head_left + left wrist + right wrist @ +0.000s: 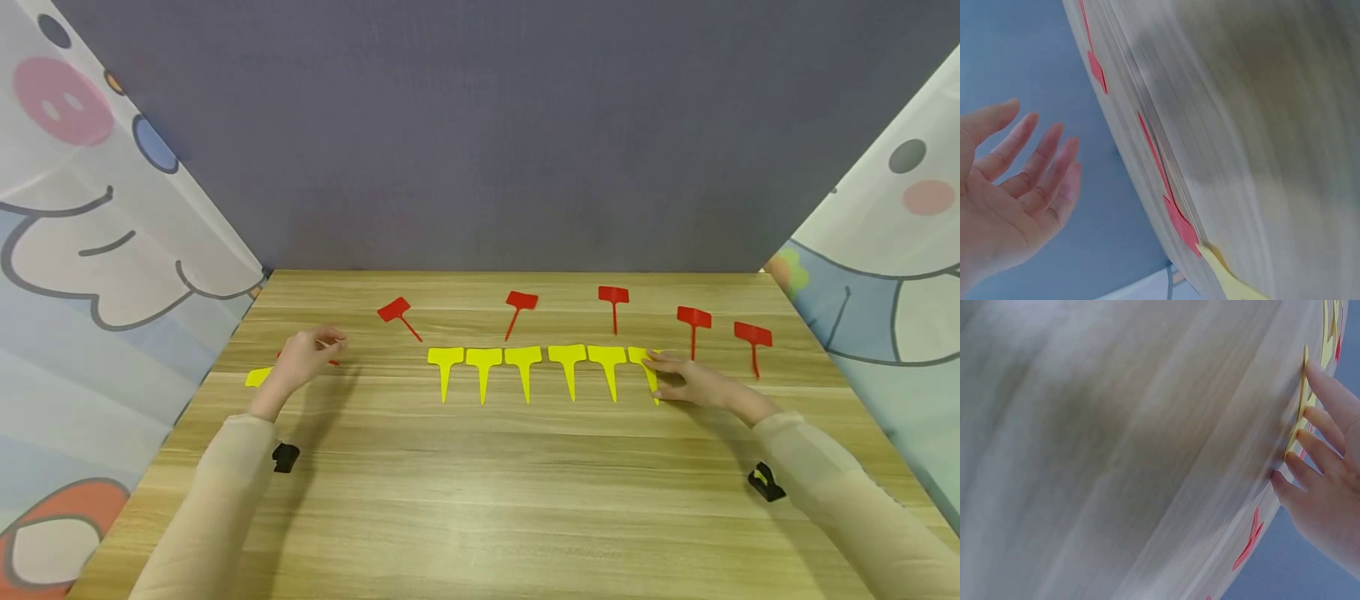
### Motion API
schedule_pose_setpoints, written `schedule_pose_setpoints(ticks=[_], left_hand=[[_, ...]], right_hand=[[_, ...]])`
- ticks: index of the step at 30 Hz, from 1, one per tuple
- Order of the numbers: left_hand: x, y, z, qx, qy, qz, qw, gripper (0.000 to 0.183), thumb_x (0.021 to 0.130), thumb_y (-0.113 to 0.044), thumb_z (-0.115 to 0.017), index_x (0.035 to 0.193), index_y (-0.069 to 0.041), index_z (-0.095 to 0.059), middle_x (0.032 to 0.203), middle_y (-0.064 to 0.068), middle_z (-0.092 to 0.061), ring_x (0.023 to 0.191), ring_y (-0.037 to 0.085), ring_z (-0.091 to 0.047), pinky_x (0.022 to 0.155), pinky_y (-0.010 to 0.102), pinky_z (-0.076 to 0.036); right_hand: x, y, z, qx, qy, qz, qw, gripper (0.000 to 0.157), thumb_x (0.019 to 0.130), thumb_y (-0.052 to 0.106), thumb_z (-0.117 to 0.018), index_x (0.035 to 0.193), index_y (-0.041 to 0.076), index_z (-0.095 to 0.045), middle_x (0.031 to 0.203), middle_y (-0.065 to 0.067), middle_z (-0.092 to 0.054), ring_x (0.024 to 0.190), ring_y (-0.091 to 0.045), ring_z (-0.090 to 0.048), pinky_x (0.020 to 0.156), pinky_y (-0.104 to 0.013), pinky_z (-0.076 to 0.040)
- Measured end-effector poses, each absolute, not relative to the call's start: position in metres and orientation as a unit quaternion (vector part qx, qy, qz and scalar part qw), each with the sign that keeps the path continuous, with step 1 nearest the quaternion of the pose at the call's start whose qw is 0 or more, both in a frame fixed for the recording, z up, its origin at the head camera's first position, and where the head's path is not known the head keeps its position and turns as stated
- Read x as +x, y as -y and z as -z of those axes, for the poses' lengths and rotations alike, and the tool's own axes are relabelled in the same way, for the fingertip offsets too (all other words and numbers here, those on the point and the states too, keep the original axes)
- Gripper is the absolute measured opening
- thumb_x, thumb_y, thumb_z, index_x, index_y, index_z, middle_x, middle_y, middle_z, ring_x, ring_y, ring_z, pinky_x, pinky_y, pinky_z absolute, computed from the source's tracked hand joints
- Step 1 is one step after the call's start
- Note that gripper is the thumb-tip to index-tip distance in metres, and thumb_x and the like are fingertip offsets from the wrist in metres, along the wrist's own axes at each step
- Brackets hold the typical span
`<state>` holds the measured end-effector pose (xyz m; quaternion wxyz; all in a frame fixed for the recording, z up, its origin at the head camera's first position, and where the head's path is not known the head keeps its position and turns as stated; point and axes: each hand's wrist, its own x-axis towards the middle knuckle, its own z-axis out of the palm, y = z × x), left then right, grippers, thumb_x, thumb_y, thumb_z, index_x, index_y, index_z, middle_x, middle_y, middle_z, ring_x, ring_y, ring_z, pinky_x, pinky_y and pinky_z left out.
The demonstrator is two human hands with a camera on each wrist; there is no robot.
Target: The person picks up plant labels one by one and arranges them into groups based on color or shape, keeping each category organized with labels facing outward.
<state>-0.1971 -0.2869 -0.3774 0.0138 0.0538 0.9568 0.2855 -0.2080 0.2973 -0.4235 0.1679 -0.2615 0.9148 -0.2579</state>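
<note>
Several yellow T-shaped plant labels [483,358] lie in a row across the wooden table, heads toward the back wall. My right hand [693,383] touches the yellow plant label at the row's right end [637,355]. In the right wrist view, my spread fingers and thumb rest along that label [1304,387]. My left hand [302,358] hovers over the left part of the table, fingers loosely bent, with nothing in them. Below it a red plant label [333,362] is partly hidden; it shows whole in the left wrist view, beside a yellow label [1229,281].
Behind the row, several red plant labels, such as a tilted one [393,309], lie scattered toward the right. Another yellow label [258,377] lies at the left edge. A black clip-like piece [285,457] shows beside each forearm. A dark grey panel [510,142] stands behind the table.
</note>
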Motion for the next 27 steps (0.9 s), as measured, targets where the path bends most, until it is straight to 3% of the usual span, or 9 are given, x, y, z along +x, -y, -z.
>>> schedule_pose_setpoints(ticks=[13,20,27], left_hand=[[-0.183,0.312,0.377,0.031,-0.960,-0.280,-0.003,0.030,0.091,-0.017,-0.049,0.109,0.006,-0.056,0.096,0.027,-0.059,0.073,0.028,-0.054,0.052,0.028,-0.040],[-0.176,0.327,0.379,0.011,-0.961,-0.275,-0.002,0.035,0.092,-0.023,-0.048,0.109,0.007,-0.056,0.104,0.030,-0.054,0.086,0.038,-0.053,0.060,0.036,-0.043],[-0.171,0.343,0.387,0.006,-0.960,-0.280,-0.017,0.033,0.091,-0.021,-0.049,0.106,0.006,-0.057,0.104,0.029,-0.055,0.090,0.039,-0.052,0.064,0.039,-0.046]], right_hand=[[-0.207,-0.297,0.421,-0.267,-0.913,0.259,0.165,0.063,0.079,0.023,-0.065,0.127,-0.010,-0.039,0.134,-0.030,-0.029,0.121,-0.051,-0.021,0.093,-0.060,-0.025],[-0.207,-0.296,0.421,-0.269,-0.913,0.259,0.163,0.063,0.079,0.023,-0.065,0.127,-0.010,-0.040,0.134,-0.030,-0.029,0.121,-0.050,-0.022,0.093,-0.060,-0.026],[-0.206,-0.297,0.422,-0.268,-0.914,0.258,0.162,0.063,0.080,0.023,-0.064,0.127,-0.009,-0.039,0.134,-0.030,-0.029,0.121,-0.050,-0.022,0.092,-0.060,-0.026]])
